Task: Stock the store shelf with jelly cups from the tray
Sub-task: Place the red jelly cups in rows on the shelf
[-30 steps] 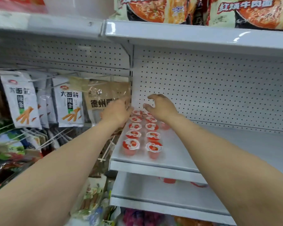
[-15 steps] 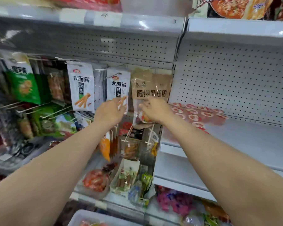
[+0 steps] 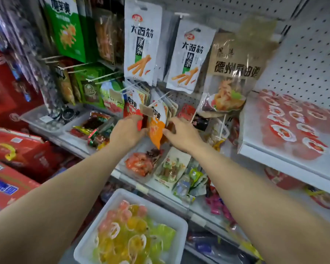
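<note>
- Both hands have dropped away from the shelf, and the view has swung down and left, so the white tray [image 3: 181, 231] now shows at the bottom.
- That tray holds a loose heap of jelly cups [image 3: 130, 237] in pink, yellow and green, blurred, lying at mixed angles; which way each one faces cannot be told.
- On the white shelf [image 3: 286, 161] at right, red jelly cups [image 3: 293, 121] stand upright in rows running front to back, foil lids up.
- Left hand [image 3: 127, 132] and right hand [image 3: 183, 135] hang above the tray, in front of hanging orange snack packets [image 3: 156, 128].
- Fingers of both hands are loosely curled; whether they touch or hold the packets, or hold anything, cannot be told.
</note>
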